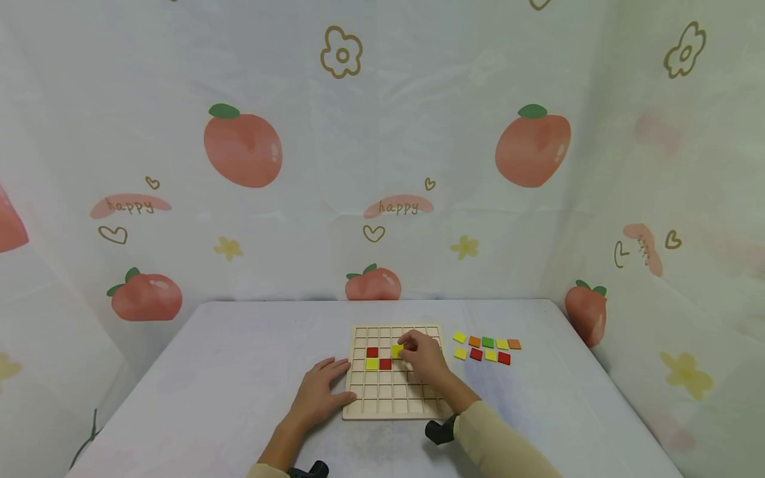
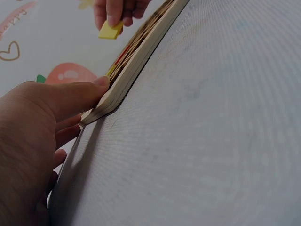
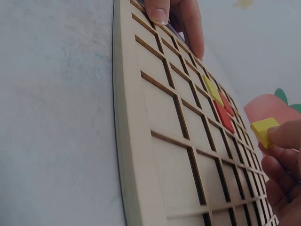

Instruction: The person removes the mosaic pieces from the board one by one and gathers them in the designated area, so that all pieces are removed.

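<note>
My right hand [image 1: 425, 358] pinches a yellow square tile [image 3: 264, 131] between thumb and fingers, held above the wooden grid board [image 1: 391, 408]. In the left wrist view that yellow tile [image 2: 110, 31] hangs over the board, tilted. My left hand [image 1: 320, 392] rests at the board's left edge, its thumb [image 2: 89, 94] on the rim and the fingers spread along the side. On the board lie a red tile [image 1: 372, 352], a yellow tile [image 1: 372, 364] and a second red tile [image 1: 385, 364], each in its own square.
Right of the board, several loose tiles lie in two rows on the white-covered table [image 1: 227, 372], among them a green tile [image 1: 488, 342], an orange tile [image 1: 514, 344] and a dark red tile [image 1: 505, 358]. A fruit-printed curtain [image 1: 394, 99] hangs behind the table.
</note>
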`<move>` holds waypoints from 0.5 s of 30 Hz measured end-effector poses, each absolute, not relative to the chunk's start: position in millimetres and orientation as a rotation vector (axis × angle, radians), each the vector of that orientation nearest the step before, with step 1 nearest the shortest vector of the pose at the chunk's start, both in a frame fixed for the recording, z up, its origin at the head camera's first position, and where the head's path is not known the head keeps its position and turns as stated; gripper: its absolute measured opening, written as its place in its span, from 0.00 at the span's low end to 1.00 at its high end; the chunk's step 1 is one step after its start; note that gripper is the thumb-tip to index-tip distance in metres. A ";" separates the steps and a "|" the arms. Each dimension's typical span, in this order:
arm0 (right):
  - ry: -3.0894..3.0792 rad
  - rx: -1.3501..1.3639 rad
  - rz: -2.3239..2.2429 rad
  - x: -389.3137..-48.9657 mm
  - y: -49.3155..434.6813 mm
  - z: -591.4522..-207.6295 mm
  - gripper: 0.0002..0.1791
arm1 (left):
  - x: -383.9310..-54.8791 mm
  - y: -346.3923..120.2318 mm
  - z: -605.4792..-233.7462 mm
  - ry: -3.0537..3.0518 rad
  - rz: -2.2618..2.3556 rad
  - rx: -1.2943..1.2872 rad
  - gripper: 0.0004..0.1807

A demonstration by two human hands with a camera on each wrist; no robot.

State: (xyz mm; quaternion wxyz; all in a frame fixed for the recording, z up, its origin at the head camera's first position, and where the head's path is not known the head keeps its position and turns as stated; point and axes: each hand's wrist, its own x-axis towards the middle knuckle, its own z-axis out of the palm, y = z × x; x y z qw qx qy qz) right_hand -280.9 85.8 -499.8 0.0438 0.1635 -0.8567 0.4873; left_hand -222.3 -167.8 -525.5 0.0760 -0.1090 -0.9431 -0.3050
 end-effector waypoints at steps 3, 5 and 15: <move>-2.619 0.470 1.483 -280.8 93.0 -499.4 0.07 | -222.0 -167.8 -525.3 -2.823 -0.908 -0.338 0.35; -2.623 0.436 1.485 -280.5 97.9 -499.2 0.07 | -221.8 -167.9 -525.1 -2.824 -0.905 -0.340 0.35; -2.621 0.310 1.470 -279.6 123.0 -500.8 0.07 | -221.8 -169.6 -525.7 -2.810 -0.897 -0.359 0.35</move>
